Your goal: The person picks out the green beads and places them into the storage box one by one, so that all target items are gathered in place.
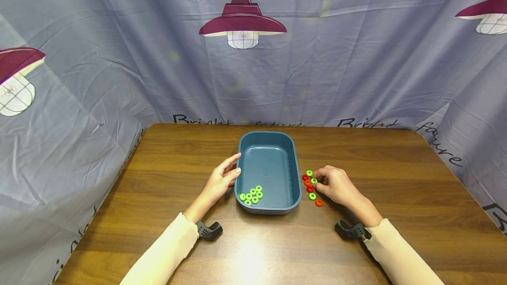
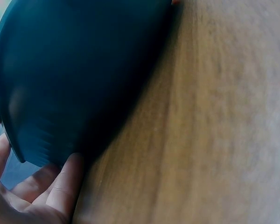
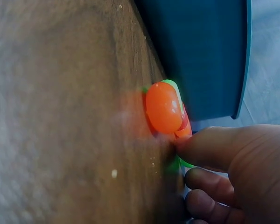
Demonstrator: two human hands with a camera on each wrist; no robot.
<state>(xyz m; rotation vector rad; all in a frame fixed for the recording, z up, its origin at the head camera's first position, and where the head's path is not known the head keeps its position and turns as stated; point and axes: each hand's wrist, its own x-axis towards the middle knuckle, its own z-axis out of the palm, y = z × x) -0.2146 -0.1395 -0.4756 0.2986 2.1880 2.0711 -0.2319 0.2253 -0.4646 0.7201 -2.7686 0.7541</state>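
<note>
A blue-grey plastic bin (image 1: 266, 166) stands in the middle of the table. Several bright green ring-shaped beads (image 1: 253, 191) lie in its near left corner. My left hand (image 1: 217, 184) rests against the bin's left side, with thumb and index tips at the rim. In the left wrist view, other fingers (image 2: 67, 182) touch the outer wall low down. My right hand (image 1: 336, 186) is over the loose beads, its thumb and index finger pinching a green bead (image 1: 314, 180). In the right wrist view, the thumb partly covers the beads, and an orange bead (image 3: 163, 107) shows just beyond its tip.
Beside the bin's right wall lie several red, orange and green beads (image 1: 310, 189) in a loose row, with an orange bead (image 1: 318, 203) nearest me. A wood-grain table (image 1: 178, 153) extends around them. Behind it hangs a grey-blue printed curtain (image 1: 317, 78).
</note>
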